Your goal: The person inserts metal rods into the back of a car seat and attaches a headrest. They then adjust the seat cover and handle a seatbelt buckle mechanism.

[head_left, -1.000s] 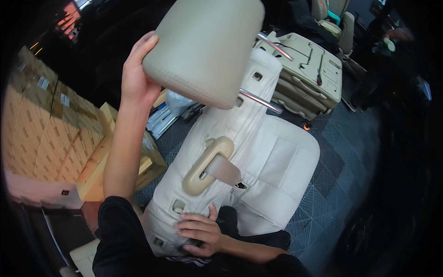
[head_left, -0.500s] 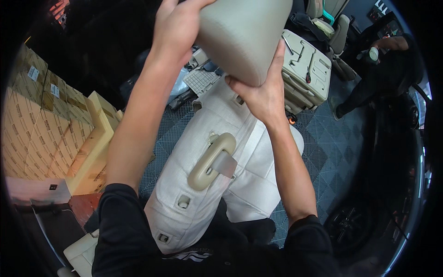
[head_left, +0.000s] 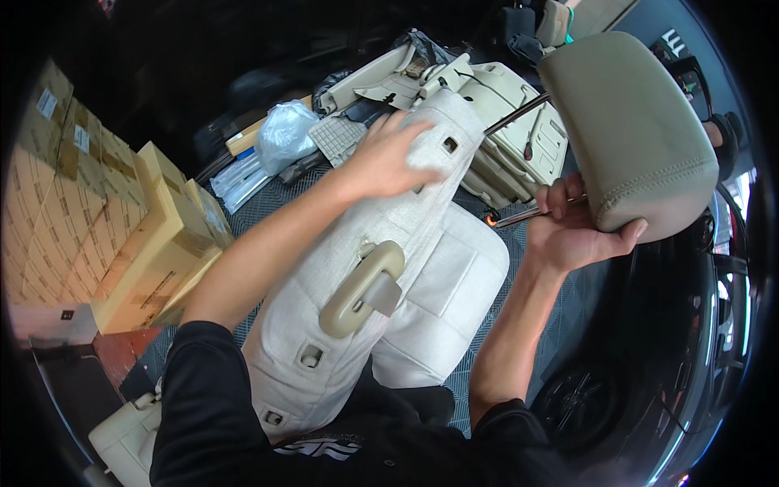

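My right hand (head_left: pixel 564 231) is wrapped round the lower edge and one post of a grey-beige headrest (head_left: pixel 625 122), held up at the right. Its two metal posts (head_left: pixel 519 115) point left, toward the seat back. A pale fabric-covered seat back (head_left: pixel 304 292) lies lengthwise below me, with square holes (head_left: pixel 450 144) along its top edge. Across its far end rests my left hand (head_left: pixel 389 158), fingers spread and holding nothing, close to the holes. An oval beige belt guide (head_left: pixel 357 288) with a grey tongue sits mid-way along the edge. The seat cushion (head_left: pixel 446 292) shows beside it.
Stacked cardboard boxes (head_left: pixel 77 219) stand at the left. Beyond the seat are a clear plastic bag (head_left: pixel 286 134), beige trim panels (head_left: pixel 373 85) and a beige seat back with a screwdriver (head_left: pixel 529 146) on it. A dark car (head_left: pixel 682 349) borders the right side.
The headrest has swung from upper middle to the right, now in my right hand alone, its posts showing. My left hand has let go of it and come down onto the seat back.
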### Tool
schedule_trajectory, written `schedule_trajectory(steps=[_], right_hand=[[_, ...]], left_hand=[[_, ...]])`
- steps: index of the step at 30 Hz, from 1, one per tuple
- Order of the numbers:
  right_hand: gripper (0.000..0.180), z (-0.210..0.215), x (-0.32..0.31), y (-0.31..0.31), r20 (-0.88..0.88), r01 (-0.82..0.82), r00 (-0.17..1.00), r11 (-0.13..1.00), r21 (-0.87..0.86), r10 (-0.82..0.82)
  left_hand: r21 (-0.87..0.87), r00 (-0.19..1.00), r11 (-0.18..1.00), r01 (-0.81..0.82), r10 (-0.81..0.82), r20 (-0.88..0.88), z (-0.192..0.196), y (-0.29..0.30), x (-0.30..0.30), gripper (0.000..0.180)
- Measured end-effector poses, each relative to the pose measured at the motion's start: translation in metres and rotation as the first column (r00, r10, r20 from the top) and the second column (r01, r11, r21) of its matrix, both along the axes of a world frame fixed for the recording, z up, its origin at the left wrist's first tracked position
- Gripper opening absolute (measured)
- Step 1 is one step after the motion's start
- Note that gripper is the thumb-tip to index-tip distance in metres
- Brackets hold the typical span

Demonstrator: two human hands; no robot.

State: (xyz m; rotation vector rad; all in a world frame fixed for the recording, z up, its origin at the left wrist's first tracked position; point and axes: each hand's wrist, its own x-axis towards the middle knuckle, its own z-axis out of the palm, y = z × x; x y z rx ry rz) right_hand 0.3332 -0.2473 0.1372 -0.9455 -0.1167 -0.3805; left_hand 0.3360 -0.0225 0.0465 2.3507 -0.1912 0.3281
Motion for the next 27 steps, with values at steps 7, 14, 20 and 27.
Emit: schedule_trajectory(steps=[7,14,20,27], right_hand=[[0.09,-0.03,0.011,0.025,-0.117,-0.088,0.988,0.992,0.087,0.097],[0.083,-0.051,0.03,0.042,-0.151,-0.043,0.987,0.995,0.086,0.056],[0.082,-0.046,0.028,0.062,-0.132,0.017,0.991,0.998,0.066,-0.008],[0.078,-0.061,0.025,0.072,-0.076,0.086,0.994,0.995,0.053,-0.081]], left_hand=[[-0.031,0.932,0.998,-0.063,0.048,-0.359,-0.056,-0.001,-0.01,0.118],[-0.067,0.92,0.996,-0.065,0.034,-0.392,-0.05,0.001,-0.014,0.121],[-0.035,0.922,0.996,-0.086,0.066,-0.382,-0.046,-0.001,-0.018,0.119],[-0.073,0.931,0.994,-0.083,0.051,-0.362,-0.047,0.0,-0.019,0.116]])
